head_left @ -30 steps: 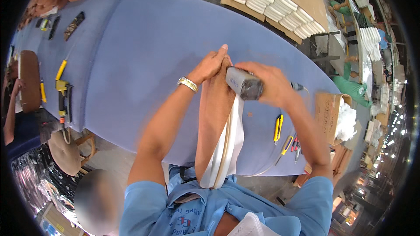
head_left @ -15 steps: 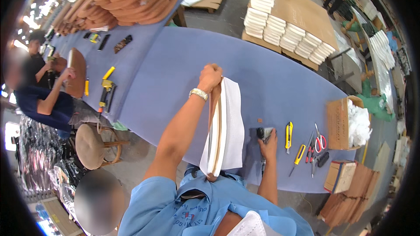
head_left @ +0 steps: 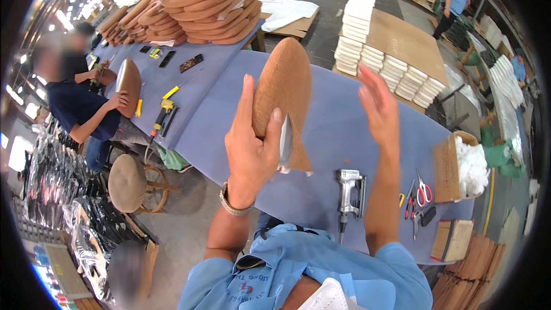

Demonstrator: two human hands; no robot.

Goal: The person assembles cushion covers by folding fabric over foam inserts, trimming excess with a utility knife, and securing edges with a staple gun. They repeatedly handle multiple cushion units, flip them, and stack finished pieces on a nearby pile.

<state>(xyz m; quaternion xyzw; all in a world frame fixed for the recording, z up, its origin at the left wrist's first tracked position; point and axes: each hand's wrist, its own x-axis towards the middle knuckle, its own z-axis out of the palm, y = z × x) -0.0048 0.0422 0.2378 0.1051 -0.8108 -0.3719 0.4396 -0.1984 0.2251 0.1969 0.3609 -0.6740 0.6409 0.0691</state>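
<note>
1 stapler [head_left: 350, 192], 1 stool [head_left: 129, 182], 2 hands [head_left: 252, 149].

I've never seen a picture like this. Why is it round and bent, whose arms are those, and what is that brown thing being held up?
The picture comes from a wide fisheye camera worn on a person's head, looking down, so straight edges curve near the rim. The two arms rising from the bottom belong to that person; there is no machine.

The left hand grips a rounded brown upholstered seat pad, held up on edge above the long blue table. The right hand is open and empty, raised beside the pad without touching it.

On the table near the person lie a metal staple gun, red-handled scissors and a cardboard box of white stuffing. Farther off stand stacks of brown pads and of white foam pieces. At the left, another person works on a similar pad.
</note>
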